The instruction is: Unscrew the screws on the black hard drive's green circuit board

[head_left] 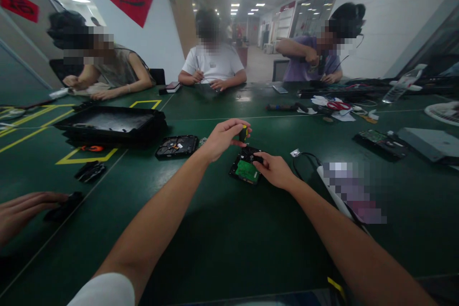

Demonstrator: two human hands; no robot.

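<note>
At the far left, a dark object (59, 208) is being touched by the fingertips of a co-worker's hand (17, 213). Further along, a crumpled black piece (89, 171) and, behind it, a large black tray (113, 122) are being borne by the green table (215, 253). A black drive (177, 147) is being supported flat on the same surface, near the middle.

To its right, a screwdriver (244, 133) with a yellow-and-black handle is being grasped by the curled fingers of the left hand (223, 138). It is being held roughly upright over the far end of the hard drive (246, 170), which is being supported by the table between the two hands; its tip is being hidden.

The green-boarded face of this drive is being turned up, and its right side is being steadied by the bent fingers and thumb of the right hand (275, 168); whether the edge is being clasped cannot be told. Further right, a long white object (332, 190), a circuit-board device (380, 144) and a grey box (428, 143) are being carried by the tabletop.
</note>
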